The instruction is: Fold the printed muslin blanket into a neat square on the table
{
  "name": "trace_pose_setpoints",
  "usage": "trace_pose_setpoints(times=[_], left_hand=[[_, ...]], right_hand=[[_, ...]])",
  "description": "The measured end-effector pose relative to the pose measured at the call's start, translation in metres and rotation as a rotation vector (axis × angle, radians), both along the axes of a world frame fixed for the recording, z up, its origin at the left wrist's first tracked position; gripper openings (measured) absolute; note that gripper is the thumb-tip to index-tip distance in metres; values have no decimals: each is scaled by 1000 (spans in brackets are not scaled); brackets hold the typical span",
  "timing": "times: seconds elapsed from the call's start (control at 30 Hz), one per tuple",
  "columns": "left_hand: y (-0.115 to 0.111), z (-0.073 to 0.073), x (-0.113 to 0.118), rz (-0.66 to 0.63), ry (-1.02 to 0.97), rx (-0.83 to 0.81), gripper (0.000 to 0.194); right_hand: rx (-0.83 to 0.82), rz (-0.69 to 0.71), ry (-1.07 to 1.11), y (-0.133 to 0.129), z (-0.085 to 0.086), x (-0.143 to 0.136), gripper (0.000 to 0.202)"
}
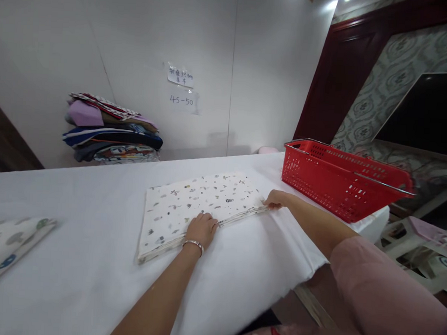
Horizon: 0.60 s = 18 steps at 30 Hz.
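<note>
Both of the person's bare hands are on a folded white cotton cloth with a scattered print of small grey, green and tan motifs [201, 204], which lies as a flat, many-layered rectangle in the middle of the frame, on the surface draped in white fabric [105, 206]. The left hand [201, 229], with a silver-coloured bracelet [193, 244] at its wrist, rests on the cloth's near edge at centre, fingers over the top; whether its grip is together or apart I can't tell, as the thumb is hidden. The right hand [275, 199], just right of centre, has its grip clamped on the cloth's right-hand corner, its arm running back to a pink sleeve [382, 286]. Beyond that arm, right of the frame, sits a long red plastic basket with pierced walls [316, 177], metal handles folded down along its rim; its far inner wall shows through the open top, but from here the floor of it is hidden, so I can't say what it holds. At the lower right is a white open-framed rack [399, 241] with a pink item [428, 228] on top. Another folded white cloth with large grey spots [7, 246] lies at the lower left, and a multicoloured pile of folded fabrics [113, 129] stands upper left, near the pale wall.
</note>
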<state>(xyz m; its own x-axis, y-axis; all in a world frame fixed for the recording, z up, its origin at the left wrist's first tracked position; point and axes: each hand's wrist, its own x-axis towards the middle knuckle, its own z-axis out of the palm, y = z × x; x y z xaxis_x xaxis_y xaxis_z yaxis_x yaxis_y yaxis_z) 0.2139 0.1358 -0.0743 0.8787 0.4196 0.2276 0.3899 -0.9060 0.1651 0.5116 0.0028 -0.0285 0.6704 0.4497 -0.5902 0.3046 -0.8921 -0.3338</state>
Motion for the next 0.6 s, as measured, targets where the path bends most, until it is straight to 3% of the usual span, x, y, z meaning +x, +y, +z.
trace_pose_setpoints(times=[0.6], left_hand=[[1, -1, 1, 5, -10, -1, 26]], right_hand=[[-37, -27, 5, 0, -1, 1, 24]])
